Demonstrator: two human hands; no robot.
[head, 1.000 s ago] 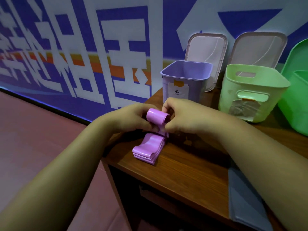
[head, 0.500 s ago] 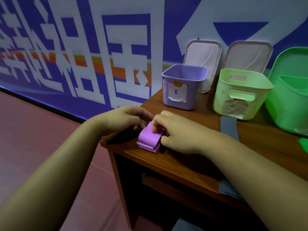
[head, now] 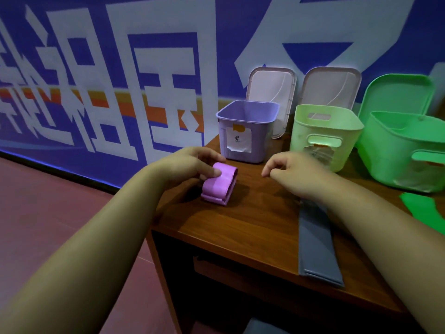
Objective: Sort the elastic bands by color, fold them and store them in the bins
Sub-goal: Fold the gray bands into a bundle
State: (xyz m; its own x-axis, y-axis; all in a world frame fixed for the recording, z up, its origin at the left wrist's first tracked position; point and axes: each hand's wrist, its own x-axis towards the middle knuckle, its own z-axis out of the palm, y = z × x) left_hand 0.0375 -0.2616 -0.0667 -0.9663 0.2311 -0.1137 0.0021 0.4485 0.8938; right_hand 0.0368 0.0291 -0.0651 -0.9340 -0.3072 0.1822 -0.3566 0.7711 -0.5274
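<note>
Purple band (head: 218,183): folded, gripped by left hand (head: 190,165) on surface (head: 252,225), not yet binned. Right hand (head: 289,169): loosely curled, apparently empty. Grey band (head: 315,237), green band (head: 423,208): awaiting folding.

Brown wood-grain table (head: 252,220) set close against a blue wall (head: 224,56). Dark open shelf (head: 216,285) under the tabletop. On the wall, large white characters (head: 159,145), crossed by an orange stripe (head: 134,109); further right, a big white angular shape (head: 313,25). Dull reddish floor (head: 60,225) left of the table, meeting the wall along a dark base line.
</note>
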